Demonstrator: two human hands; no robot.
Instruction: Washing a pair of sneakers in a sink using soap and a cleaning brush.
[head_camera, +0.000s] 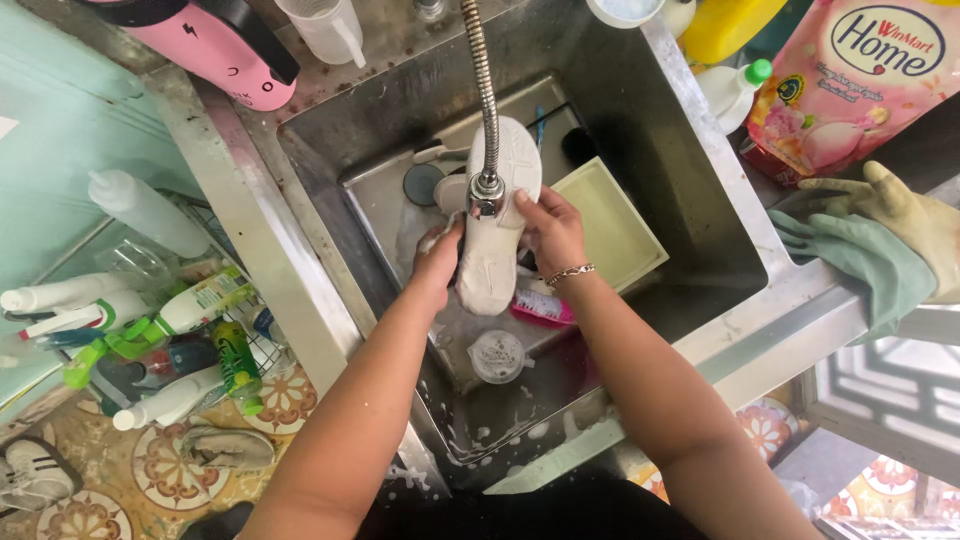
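A white shoe (498, 240) is held sole-up over a steel sink (640, 130), right under the head of a flexible metal tap hose (487, 190). My right hand (548, 228) grips the shoe's right side; a bracelet circles that wrist. Against the shoe's left side, my left hand (438, 260) is closed around something white and sudsy that I cannot make out. A pink brush (540, 306) lies in the sink just below the shoe.
In the sink lie a pale rectangular tray (610, 222), a round drain strainer (498, 356) and a plug (422, 183). Rubber gloves (880, 240) hang over the right rim. A pink bottle (225, 50), a detergent pouch (860, 80) and spray bottles (160, 320) stand around.
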